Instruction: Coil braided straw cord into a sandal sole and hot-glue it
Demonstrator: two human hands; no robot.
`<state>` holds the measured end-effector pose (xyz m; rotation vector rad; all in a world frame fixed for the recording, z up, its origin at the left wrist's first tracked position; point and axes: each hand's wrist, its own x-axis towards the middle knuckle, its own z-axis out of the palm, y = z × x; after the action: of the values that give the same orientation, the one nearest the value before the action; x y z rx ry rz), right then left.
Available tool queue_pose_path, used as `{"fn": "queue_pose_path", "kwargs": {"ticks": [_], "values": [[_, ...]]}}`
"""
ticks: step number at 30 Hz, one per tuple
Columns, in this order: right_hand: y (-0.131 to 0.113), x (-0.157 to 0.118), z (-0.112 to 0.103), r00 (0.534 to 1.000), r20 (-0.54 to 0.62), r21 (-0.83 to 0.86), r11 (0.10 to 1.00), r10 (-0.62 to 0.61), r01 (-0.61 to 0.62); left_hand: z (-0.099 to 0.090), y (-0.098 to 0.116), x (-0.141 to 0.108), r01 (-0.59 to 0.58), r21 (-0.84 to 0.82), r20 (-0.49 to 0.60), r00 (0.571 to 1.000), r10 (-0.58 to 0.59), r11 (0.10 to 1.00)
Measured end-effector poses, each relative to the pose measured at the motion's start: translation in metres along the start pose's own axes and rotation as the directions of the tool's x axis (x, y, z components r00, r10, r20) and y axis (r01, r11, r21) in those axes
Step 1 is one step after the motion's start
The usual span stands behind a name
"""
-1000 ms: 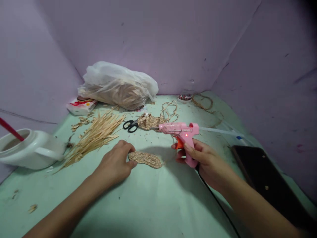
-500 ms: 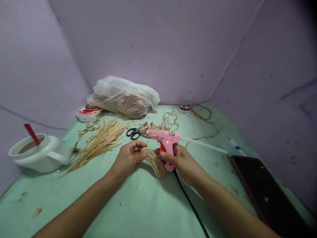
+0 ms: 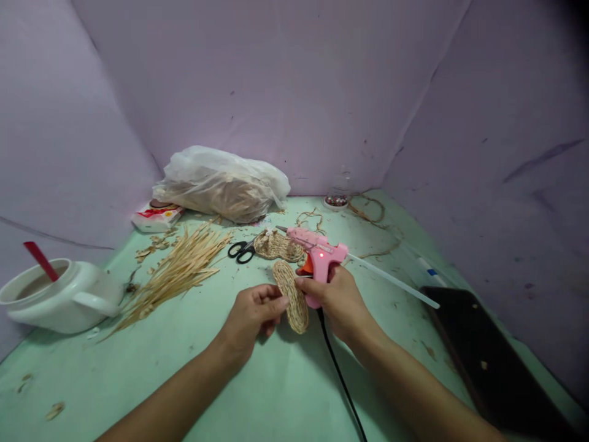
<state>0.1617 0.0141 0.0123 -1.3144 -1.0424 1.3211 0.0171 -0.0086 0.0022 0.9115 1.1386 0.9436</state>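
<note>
My left hand point(image 3: 257, 312) pinches the left edge of an oval sole-shaped piece of coiled straw braid point(image 3: 291, 299), held above the table. My right hand point(image 3: 338, 294) is wrapped round the handle of a pink glue gun point(image 3: 322, 250). The gun's red light is lit, its nozzle points left, and a clear glue stick point(image 3: 391, 279) sticks out behind. Beyond the held piece lies another braided straw piece point(image 3: 276, 247) with a small white decoration, beside black-handled scissors point(image 3: 243, 250).
Loose straw strips point(image 3: 181, 267) lie at left, near a white pot point(image 3: 69, 298) with a red stick. At the back are a plastic bag point(image 3: 225, 184), a small box point(image 3: 157, 218) and a bead dish point(image 3: 335, 202). A dark phone-like slab point(image 3: 492, 362) lies at right.
The oval piece has turned more upright, its face now towards the camera. The glue gun has tilted, nozzle up and to the left. The view has shifted slightly to the right.
</note>
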Motion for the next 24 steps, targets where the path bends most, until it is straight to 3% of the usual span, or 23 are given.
{"fn": "queue_pose_path", "kwargs": {"ticks": [3,8,15,20,24], "values": [[-0.001,0.0,0.001,1.0,0.012,0.012,1.0,-0.018,0.017,0.005,-0.005,0.0,0.002,0.057,-0.058,0.998,0.002,0.998],[-0.006,-0.007,-0.021,0.999,0.037,0.087,0.996,-0.019,0.015,-0.004,-0.002,0.004,0.016,-0.12,-0.132,0.991,-0.032,0.993],[0.013,-0.038,-0.073,0.989,0.146,-0.092,0.995,-0.01,0.024,-0.02,0.003,0.011,0.051,-0.344,-0.054,0.996,-0.074,0.938],[0.032,-0.049,-0.078,0.992,0.122,-0.099,0.994,-0.034,0.046,-0.021,0.0,0.013,0.061,-0.357,-0.029,0.997,-0.076,0.932],[0.039,-0.047,-0.082,0.984,0.127,-0.206,0.967,-0.127,0.152,-0.021,-0.001,0.014,0.055,-0.363,-0.03,0.997,-0.071,0.93]]}}
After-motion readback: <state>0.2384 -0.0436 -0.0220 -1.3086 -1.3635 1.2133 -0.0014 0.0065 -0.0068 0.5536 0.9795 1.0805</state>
